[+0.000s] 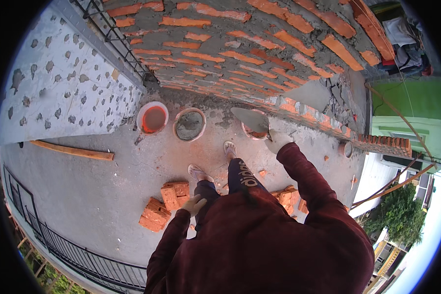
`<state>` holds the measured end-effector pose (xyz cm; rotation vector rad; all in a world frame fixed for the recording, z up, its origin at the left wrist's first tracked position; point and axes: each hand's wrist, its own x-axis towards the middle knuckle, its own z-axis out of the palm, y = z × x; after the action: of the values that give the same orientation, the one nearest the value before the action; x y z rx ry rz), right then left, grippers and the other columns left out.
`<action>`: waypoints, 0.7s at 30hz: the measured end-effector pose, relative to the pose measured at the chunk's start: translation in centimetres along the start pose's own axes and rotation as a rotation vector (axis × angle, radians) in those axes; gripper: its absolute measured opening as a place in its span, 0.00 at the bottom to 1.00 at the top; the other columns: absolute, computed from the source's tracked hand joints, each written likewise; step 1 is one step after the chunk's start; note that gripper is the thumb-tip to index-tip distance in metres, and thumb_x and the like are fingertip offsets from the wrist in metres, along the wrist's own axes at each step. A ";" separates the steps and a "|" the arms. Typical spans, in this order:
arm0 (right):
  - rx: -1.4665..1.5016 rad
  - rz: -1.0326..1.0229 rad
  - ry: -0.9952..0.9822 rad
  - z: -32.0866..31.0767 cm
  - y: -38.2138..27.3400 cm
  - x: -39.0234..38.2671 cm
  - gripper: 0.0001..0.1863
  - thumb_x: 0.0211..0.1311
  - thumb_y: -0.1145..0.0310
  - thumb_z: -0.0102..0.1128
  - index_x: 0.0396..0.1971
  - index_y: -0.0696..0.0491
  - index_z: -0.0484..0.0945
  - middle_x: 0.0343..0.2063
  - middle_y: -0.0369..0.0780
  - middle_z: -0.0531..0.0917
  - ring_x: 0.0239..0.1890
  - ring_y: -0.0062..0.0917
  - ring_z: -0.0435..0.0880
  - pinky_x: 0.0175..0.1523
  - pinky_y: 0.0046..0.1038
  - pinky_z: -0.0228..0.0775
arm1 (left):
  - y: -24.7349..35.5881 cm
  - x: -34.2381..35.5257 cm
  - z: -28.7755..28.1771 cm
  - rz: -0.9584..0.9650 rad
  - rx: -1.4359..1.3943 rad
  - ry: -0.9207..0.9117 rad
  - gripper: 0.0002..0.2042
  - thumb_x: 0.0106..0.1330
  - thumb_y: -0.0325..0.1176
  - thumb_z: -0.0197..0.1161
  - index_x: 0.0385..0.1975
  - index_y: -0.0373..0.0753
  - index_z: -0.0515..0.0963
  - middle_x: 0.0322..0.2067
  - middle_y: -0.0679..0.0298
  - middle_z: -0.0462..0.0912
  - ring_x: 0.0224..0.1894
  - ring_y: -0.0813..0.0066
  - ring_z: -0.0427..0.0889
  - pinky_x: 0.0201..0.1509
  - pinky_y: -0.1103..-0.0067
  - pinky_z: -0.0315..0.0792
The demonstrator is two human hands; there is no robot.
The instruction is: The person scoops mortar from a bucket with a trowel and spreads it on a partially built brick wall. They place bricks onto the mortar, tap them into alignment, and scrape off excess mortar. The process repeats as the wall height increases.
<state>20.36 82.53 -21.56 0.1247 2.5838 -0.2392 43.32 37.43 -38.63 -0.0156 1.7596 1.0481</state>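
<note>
My right hand (pixel 279 140), in a pale glove, grips a trowel (pixel 250 117) whose broad grey blade lies over a bucket (pixel 248 134) at the foot of the brick wall. The blade hides part of the bucket's contents. My left hand (pixel 194 205), also gloved, rests against my left thigh with its fingers stretched out and nothing in it. To the left of the trowel stands a bucket of grey mortar (pixel 190 124). Farther left is an orange-rimmed bucket (pixel 152 117) with murky liquid inside.
A brick wall (pixel 201 39) with rough mortar joints rises ahead. Stacked red bricks (pixel 154 214) lie beside my left hand, others (pixel 286 197) by my right leg. A wooden plank (pixel 73 150) lies at left; a black railing (pixel 83 252) borders the floor. A small bucket (pixel 346 149) stands at right.
</note>
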 end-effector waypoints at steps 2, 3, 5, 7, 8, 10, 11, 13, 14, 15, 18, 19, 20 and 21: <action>0.008 -0.132 -0.005 4.0 -1.8 3.2 0.20 0.66 0.53 0.60 0.38 0.58 0.77 0.34 0.57 0.86 0.40 0.55 0.86 0.46 0.50 0.76 | 1.4 -0.8 1.2 -0.086 -0.040 -0.030 0.43 0.71 0.66 0.53 0.75 0.36 0.60 0.70 0.38 0.67 0.75 0.47 0.65 0.76 0.65 0.60; -0.058 -0.157 -0.077 6.8 -1.8 5.8 0.21 0.67 0.53 0.60 0.41 0.58 0.78 0.35 0.57 0.86 0.41 0.55 0.86 0.47 0.50 0.77 | 1.4 -0.4 2.6 -0.159 -0.038 -0.016 0.47 0.68 0.68 0.55 0.78 0.38 0.56 0.73 0.35 0.61 0.77 0.44 0.59 0.77 0.64 0.59; -0.246 -0.232 -0.207 11.2 -3.2 11.5 0.23 0.68 0.52 0.59 0.47 0.59 0.79 0.37 0.56 0.87 0.44 0.53 0.86 0.50 0.48 0.77 | 3.9 0.1 4.2 -0.326 -0.051 0.027 0.52 0.62 0.72 0.59 0.80 0.45 0.52 0.77 0.38 0.50 0.78 0.37 0.55 0.79 0.57 0.56; -0.577 -0.316 -0.202 20.2 -0.1 19.4 0.22 0.68 0.55 0.59 0.51 0.58 0.82 0.41 0.53 0.88 0.48 0.50 0.87 0.54 0.46 0.78 | 4.6 1.9 5.6 -0.376 0.011 0.103 0.50 0.62 0.71 0.60 0.80 0.50 0.53 0.77 0.39 0.51 0.78 0.38 0.52 0.79 0.53 0.54; -0.590 -0.311 -0.426 17.0 -8.2 19.5 0.19 0.69 0.57 0.58 0.48 0.57 0.83 0.44 0.52 0.88 0.51 0.49 0.87 0.56 0.46 0.78 | 3.6 3.0 8.2 -0.451 0.020 0.173 0.50 0.61 0.71 0.61 0.80 0.52 0.54 0.77 0.40 0.52 0.79 0.38 0.51 0.79 0.51 0.53; -0.483 -0.270 -0.406 18.6 -12.7 22.9 0.19 0.68 0.58 0.58 0.48 0.56 0.84 0.47 0.54 0.87 0.53 0.48 0.86 0.58 0.46 0.77 | 2.7 5.5 10.5 -0.447 -0.026 0.316 0.45 0.61 0.63 0.67 0.77 0.52 0.61 0.76 0.43 0.54 0.79 0.39 0.48 0.78 0.49 0.52; -0.472 -0.267 -0.370 20.1 -14.3 24.9 0.17 0.66 0.62 0.59 0.49 0.56 0.85 0.49 0.52 0.86 0.53 0.47 0.86 0.57 0.45 0.79 | 3.4 5.8 10.5 -0.454 -0.044 0.333 0.43 0.61 0.61 0.68 0.76 0.50 0.63 0.77 0.43 0.54 0.79 0.39 0.48 0.79 0.51 0.52; -0.420 -0.217 -0.360 24.5 -15.5 29.3 0.18 0.65 0.62 0.60 0.50 0.55 0.85 0.50 0.52 0.86 0.54 0.47 0.86 0.58 0.45 0.78 | 2.1 7.0 12.7 -0.411 -0.052 0.490 0.38 0.58 0.56 0.71 0.69 0.47 0.73 0.74 0.49 0.61 0.76 0.41 0.53 0.77 0.49 0.52; -0.393 -0.178 -0.377 26.7 -15.5 31.4 0.19 0.66 0.58 0.60 0.51 0.54 0.84 0.50 0.52 0.86 0.56 0.48 0.84 0.60 0.46 0.76 | 1.7 7.9 13.3 -0.413 -0.056 0.488 0.37 0.58 0.55 0.71 0.68 0.47 0.73 0.73 0.49 0.62 0.76 0.42 0.54 0.77 0.49 0.52; -0.420 -0.173 -0.358 28.2 -15.9 32.8 0.21 0.66 0.57 0.61 0.53 0.53 0.84 0.51 0.51 0.86 0.56 0.47 0.84 0.61 0.46 0.76 | 1.9 8.1 13.3 -0.416 -0.060 0.487 0.36 0.59 0.55 0.71 0.68 0.46 0.74 0.73 0.49 0.63 0.76 0.42 0.54 0.77 0.49 0.52; -0.293 -0.067 -0.402 31.8 -17.0 35.4 0.22 0.65 0.57 0.61 0.53 0.53 0.85 0.52 0.51 0.86 0.56 0.46 0.85 0.61 0.44 0.76 | 2.4 8.9 13.2 -0.440 -0.065 0.446 0.34 0.60 0.52 0.70 0.66 0.46 0.76 0.72 0.49 0.64 0.76 0.43 0.54 0.78 0.49 0.50; -0.300 -0.064 -0.416 33.2 -16.9 36.6 0.22 0.65 0.57 0.60 0.53 0.54 0.85 0.52 0.51 0.86 0.56 0.46 0.85 0.61 0.43 0.76 | 2.7 9.3 12.7 -0.462 -0.062 0.399 0.34 0.61 0.52 0.70 0.67 0.46 0.75 0.73 0.50 0.63 0.77 0.43 0.54 0.79 0.49 0.50; -0.302 -0.053 -0.427 34.7 -16.4 38.1 0.23 0.65 0.56 0.60 0.53 0.54 0.85 0.52 0.51 0.86 0.56 0.45 0.85 0.61 0.42 0.76 | 2.6 9.8 12.3 -0.479 -0.051 0.346 0.34 0.63 0.53 0.69 0.68 0.47 0.74 0.74 0.50 0.62 0.78 0.43 0.53 0.80 0.50 0.49; -0.373 -0.104 -0.476 36.0 -15.7 39.2 0.23 0.64 0.56 0.60 0.53 0.55 0.85 0.52 0.51 0.86 0.56 0.45 0.85 0.61 0.42 0.76 | 2.6 10.1 12.5 -0.473 -0.066 0.356 0.33 0.63 0.52 0.69 0.68 0.48 0.74 0.73 0.52 0.64 0.78 0.44 0.54 0.80 0.50 0.48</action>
<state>3.07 61.75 -70.02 -0.1831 2.1159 0.1627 46.98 51.62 -45.73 -0.6639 1.9040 0.7830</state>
